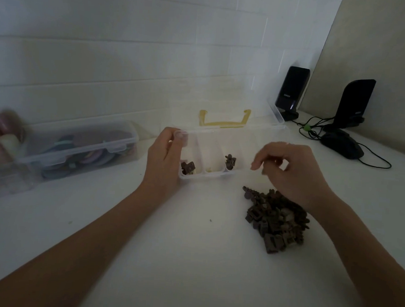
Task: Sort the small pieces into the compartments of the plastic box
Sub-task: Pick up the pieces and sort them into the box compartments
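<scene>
A clear plastic box (205,175) with several compartments stands open on the white table, its lid with a yellow handle (223,121) leaning back against the wall. My left hand (165,158) grips the box's left end, thumb on the rim. Brown pieces (188,167) lie in the left compartment, and others (230,162) in a compartment to the right of it. My right hand (289,171) hovers over the box's right end with fingers loosely curled; nothing shows between them. A pile of small brown pieces (276,220) lies on the table under my right wrist.
A shut clear container (85,148) with coloured items stands at the left, with blurred objects (5,135) beyond it. Two black speakers (291,92) (354,103), a black mouse (342,143) and cables (314,128) occupy the back right.
</scene>
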Tool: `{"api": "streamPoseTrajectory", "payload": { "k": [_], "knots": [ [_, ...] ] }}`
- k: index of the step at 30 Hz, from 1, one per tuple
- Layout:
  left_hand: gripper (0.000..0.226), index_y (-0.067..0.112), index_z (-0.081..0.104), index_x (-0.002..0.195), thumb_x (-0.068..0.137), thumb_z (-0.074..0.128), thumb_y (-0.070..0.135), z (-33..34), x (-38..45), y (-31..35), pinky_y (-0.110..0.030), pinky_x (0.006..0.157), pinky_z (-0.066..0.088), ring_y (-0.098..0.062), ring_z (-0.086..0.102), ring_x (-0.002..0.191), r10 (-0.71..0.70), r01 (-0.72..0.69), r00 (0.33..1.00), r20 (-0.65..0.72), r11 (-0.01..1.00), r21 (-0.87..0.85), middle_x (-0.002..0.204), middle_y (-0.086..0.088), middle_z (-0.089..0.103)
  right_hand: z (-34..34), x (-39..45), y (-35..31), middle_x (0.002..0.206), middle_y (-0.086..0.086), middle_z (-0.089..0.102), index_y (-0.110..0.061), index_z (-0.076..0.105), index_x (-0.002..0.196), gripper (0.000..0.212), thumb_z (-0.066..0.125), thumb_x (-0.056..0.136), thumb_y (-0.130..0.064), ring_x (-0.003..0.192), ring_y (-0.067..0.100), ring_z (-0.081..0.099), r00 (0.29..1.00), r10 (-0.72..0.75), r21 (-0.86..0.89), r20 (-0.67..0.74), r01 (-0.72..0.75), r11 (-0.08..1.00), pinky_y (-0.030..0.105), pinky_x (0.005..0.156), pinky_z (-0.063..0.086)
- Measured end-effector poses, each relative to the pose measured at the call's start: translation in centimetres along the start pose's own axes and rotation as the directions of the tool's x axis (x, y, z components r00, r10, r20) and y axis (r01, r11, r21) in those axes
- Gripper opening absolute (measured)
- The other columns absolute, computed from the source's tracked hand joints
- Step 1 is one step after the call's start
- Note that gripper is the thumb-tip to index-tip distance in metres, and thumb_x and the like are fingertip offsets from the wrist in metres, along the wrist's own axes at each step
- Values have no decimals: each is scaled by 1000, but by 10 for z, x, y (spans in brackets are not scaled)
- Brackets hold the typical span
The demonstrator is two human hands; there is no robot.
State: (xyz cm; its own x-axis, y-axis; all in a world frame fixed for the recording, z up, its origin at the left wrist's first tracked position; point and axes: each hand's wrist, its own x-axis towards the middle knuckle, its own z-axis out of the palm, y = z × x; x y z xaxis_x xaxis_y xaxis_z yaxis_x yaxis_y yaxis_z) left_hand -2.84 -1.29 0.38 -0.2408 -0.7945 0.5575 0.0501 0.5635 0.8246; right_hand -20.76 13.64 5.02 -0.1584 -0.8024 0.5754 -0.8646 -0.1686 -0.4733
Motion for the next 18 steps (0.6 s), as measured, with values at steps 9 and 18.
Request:
{"api": "streamPoseTrajectory", "payload": {
  "k": [9, 18],
  "knots": [
    [20, 7, 57, 92, 99, 43, 18, -2, -3, 3, -2, 62, 42, 8, 54, 74, 37, -37, 999, 5, 999, 24, 85, 2, 60, 5, -2, 0, 71, -35, 53, -44, 62, 102, 20, 53, 85, -39, 66, -8, 54, 887, 95, -361, 452, 85, 929, 12, 62, 39],
    [23, 11, 58, 97, 98, 40, 25, -3, -3, 2, -13, 64, 51, 5, 55, 82, 30, -30, 999, 32, 1000, 0, 92, 2, 61, 13, -5, 1, 82, -32, 55, -47, 63, 99, 19, 58, 84, -36, 69, -17, 45, 860, 65, -314, 506, 113, 943, 4, 61, 29]
  ]
}}
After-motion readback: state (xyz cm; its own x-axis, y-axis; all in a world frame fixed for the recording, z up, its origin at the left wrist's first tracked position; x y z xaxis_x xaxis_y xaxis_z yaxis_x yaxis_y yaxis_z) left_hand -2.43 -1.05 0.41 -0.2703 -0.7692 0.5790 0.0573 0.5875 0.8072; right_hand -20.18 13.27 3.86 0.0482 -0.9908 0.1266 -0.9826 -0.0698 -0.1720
